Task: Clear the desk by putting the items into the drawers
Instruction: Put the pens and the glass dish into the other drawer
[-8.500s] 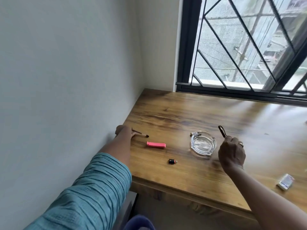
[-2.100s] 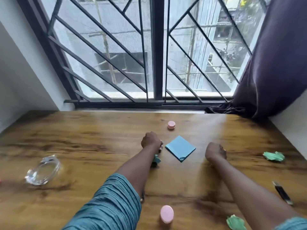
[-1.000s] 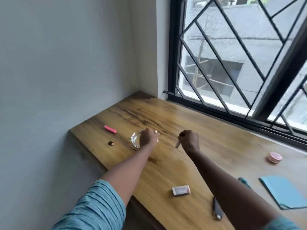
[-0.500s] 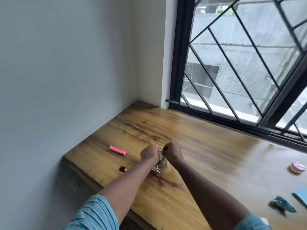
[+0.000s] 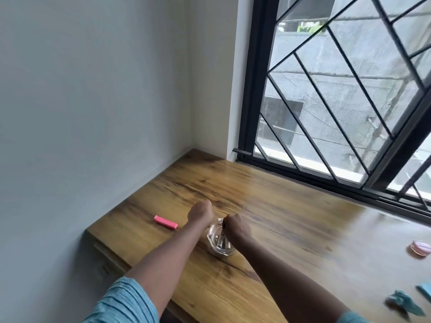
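Note:
A clear glass ashtray sits on the wooden desk with a couple of pale sticks lying in it. My right hand is a fist right over its far rim, and a small dark tip shows at the thumb. My left hand is also fisted, just left of the ashtray's far edge; whether it holds anything is hidden. A pink bar-shaped item lies left of my left wrist.
A pink round lid sits at the right edge of the desk. Crumpled teal paper and a blue note corner lie nearer the front right. A grey wall bounds the left, and a barred window stands behind.
My view has dropped slightly toward the desk. The right hand has lifted from inside the ashtray to its far rim, with sticks now lying in the glass. The left hand has slid farther back.

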`<state>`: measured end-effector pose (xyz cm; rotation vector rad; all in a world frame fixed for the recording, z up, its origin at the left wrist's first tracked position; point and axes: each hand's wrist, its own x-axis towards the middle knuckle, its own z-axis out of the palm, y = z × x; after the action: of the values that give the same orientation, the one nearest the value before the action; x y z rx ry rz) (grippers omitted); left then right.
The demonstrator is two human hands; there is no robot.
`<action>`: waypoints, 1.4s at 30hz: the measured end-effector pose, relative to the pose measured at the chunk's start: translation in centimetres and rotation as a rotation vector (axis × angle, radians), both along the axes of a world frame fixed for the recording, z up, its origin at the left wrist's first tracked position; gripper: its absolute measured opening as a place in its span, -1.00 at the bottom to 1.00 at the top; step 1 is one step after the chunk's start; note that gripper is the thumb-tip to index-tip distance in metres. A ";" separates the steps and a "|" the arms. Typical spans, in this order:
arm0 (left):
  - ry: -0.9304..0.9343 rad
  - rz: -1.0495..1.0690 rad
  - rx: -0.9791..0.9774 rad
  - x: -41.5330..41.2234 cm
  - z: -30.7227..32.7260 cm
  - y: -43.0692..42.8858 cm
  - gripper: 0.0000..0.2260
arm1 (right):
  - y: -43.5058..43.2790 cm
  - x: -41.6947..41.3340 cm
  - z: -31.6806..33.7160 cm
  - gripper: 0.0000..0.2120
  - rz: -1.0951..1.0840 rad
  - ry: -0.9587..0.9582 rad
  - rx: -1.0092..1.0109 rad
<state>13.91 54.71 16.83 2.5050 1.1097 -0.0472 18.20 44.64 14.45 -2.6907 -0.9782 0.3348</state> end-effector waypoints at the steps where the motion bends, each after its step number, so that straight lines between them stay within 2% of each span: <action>1: -0.029 -0.006 -0.004 0.0 -0.2 0.4 -0.78 | 0.2 0.1 0.0 -0.79 0.002 -0.023 -0.002; 6: -0.098 -0.116 -0.060 0.3 -1.1 1.6 -0.81 | 0.4 2.3 1.0 -0.79 -0.079 -0.046 0.132; 9: -0.093 -0.204 -0.083 0.8 -2.0 2.3 -0.68 | 0.0 4.2 0.9 -0.75 -0.111 0.024 0.143; 12: -0.082 -0.266 -0.105 1.0 -2.6 2.6 -0.66 | -0.3 5.4 0.3 -0.73 -0.005 0.097 0.088; 15: -0.091 -0.306 -0.129 1.0 -3.3 2.6 -0.74 | -0.2 5.8 0.1 -0.69 0.060 0.108 0.060; 23: -0.232 -0.218 -0.147 1.4 -4.6 2.5 -0.74 | 0.7 5.7 -0.2 -0.68 0.076 0.092 0.049; 28: -0.384 -0.138 -0.151 1.4 -3.5 2.4 -0.75 | 1.7 5.3 0.4 -0.73 0.000 0.059 0.163; 30: -0.438 -0.135 -0.157 1.1 -2.9 2.4 -0.75 | 1.9 5.3 0.8 -0.75 -0.090 0.134 0.263; 33: -0.456 -0.155 -0.142 0.2 -2.2 2.1 -0.74 | 1.5 5.1 1.8 -0.80 -0.299 0.461 0.514; 35: -0.431 -0.196 -0.165 -0.5 -2.1 1.9 -0.72 | 1.0 4.7 2.4 -0.81 -0.372 0.569 0.586; 38: -0.378 -0.290 -0.205 -1.6 -2.0 1.1 -0.68 | 0.2 4.4 2.6 -0.78 -0.330 0.514 0.519; 42: -0.337 -0.308 -0.197 -2.8 -2.2 0.3 -0.69 | -0.4 3.6 2.9 -0.74 -0.146 0.282 0.305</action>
<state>11.08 55.01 14.67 2.3693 0.5534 0.1662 21.78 44.25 17.34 -2.3427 -0.6846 0.4764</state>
